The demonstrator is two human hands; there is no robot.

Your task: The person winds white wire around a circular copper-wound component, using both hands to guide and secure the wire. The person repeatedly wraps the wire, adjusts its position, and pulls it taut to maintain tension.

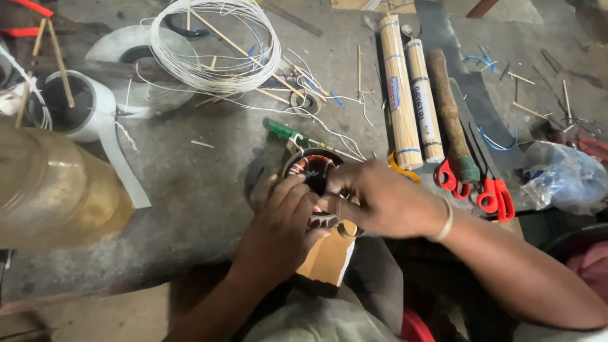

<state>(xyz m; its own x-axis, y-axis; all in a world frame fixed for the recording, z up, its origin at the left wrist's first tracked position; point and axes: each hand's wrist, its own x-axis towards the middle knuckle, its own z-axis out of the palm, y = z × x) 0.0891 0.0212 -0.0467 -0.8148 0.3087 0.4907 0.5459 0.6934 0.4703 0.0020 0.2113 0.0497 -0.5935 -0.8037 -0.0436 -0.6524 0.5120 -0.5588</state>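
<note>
From the head camera, both hands work at a round motor stator with copper-coloured windings, which sits at the near edge of the grey concrete work surface, just in front of the person's lap. The left hand cups the stator's near side from below, fingers curled round its rim, holding it steady. The right hand comes in from the right with fingers pinched close together at the stator's edge; whether it grips a wire or only presses the winding cannot be told. Thin white wires trail from the stator back toward a loose coil of white wire further up the surface. A green-handled screwdriver lies just behind the stator, and red-handled scissors and bundles of thin bamboo sticks lie to the right. The likely risk is that the stator, held near the edge, tips or slips if the left hand loosens, or that the trailing wires snag and pull on the winding.
</note>
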